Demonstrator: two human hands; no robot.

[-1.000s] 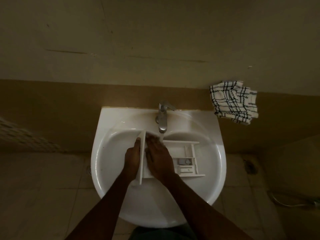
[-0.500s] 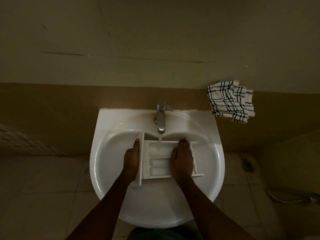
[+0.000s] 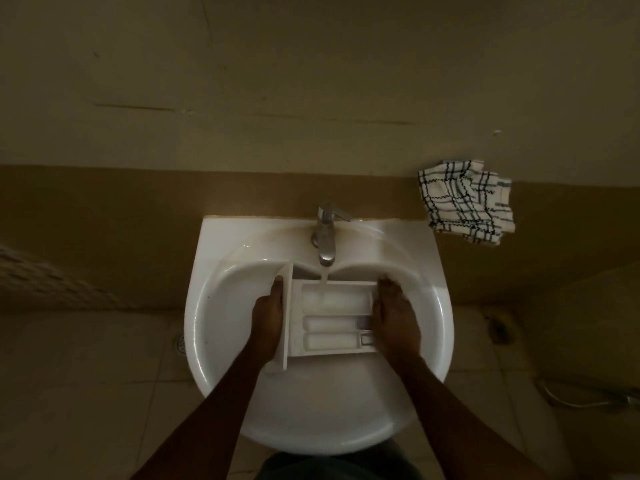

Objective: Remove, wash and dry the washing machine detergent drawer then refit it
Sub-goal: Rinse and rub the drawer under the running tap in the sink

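Rinsing under way at frame centre: detergent drawer held level in sink under running tap, left hand clamped on front panel, right hand shifted from compartments to gripping far end, exposing compartments to stream.

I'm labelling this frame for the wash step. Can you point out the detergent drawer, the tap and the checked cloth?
detergent drawer (image 3: 334, 301): head view, floor of its largest compartment.
tap (image 3: 326, 249): head view, spout near the outlet.
checked cloth (image 3: 465, 202): head view, middle of the crumpled fabric.
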